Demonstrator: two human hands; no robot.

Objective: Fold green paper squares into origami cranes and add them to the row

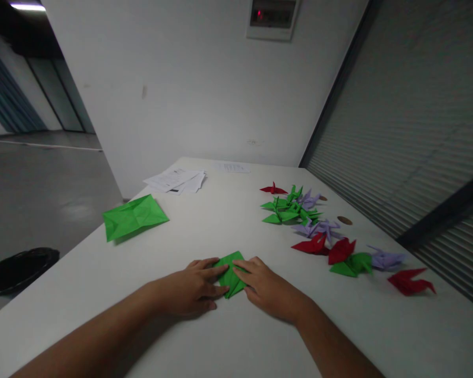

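Observation:
A small folded piece of green origami paper (232, 270) lies flat on the white table (205, 346) in front of me, with a narrow fold toward its near corner. My left hand (199, 286) presses on its left side, fingers stretched out and spread. From the other side, my right hand (262, 286) rests its extended fingertips on the paper's right part. Both hands are open, and the fingers cover the paper's side edges. Farther left on the table is a larger, creased green sheet (135, 215).
Several folded paper cranes in green (286, 212), red (410, 282) and purple (387, 259) lie along the right side. Printed papers (175, 180) are at the back left. A black bin (21, 268) stands beside the left edge; window blinds (402, 136) border the right.

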